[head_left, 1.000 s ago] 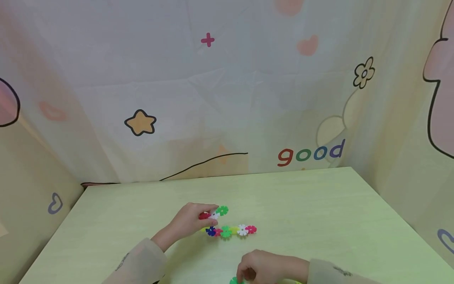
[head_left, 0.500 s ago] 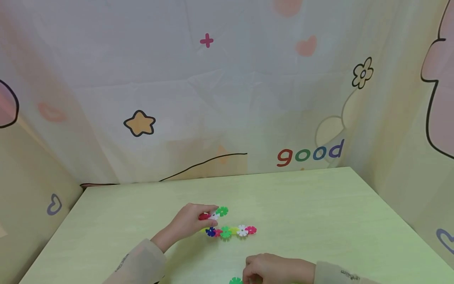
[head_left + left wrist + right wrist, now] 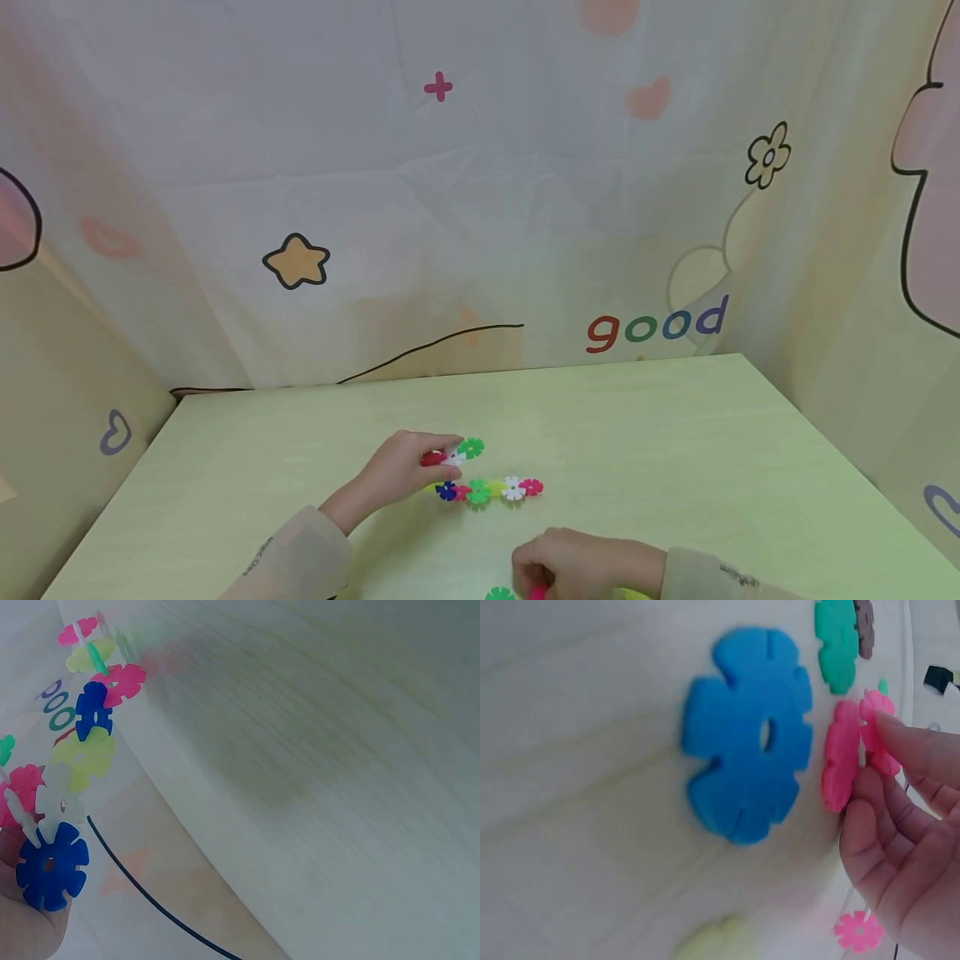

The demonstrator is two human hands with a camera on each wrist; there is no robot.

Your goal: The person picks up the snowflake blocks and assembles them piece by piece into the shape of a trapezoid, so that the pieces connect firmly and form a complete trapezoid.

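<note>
My left hand (image 3: 401,468) grips a linked chain of flower-shaped plastic snowflake discs (image 3: 478,492) above the table. A red piece, a white piece and a green disc (image 3: 472,448) show at its fingers. In the left wrist view a blue disc (image 3: 52,879) and a white disc (image 3: 56,791) lie against that hand. My right hand (image 3: 573,560) is low at the front, pinching a pink snowflake disc (image 3: 875,712) between thumb and fingers. Another pink disc (image 3: 841,757) sits right beside its fingertips. A green disc (image 3: 499,593) lies just left of this hand.
Around the right hand lie a large blue disc (image 3: 731,750), a teal disc (image 3: 836,649), a brown disc (image 3: 865,628), a pale yellow disc (image 3: 720,943) and a pink disc (image 3: 847,937). Patterned curtains (image 3: 337,167) enclose the table (image 3: 675,450) at its back and sides.
The right hand has shifted slightly right, and a pink disc now shows under its fingers. The left hand and its chain have stayed in place.
</note>
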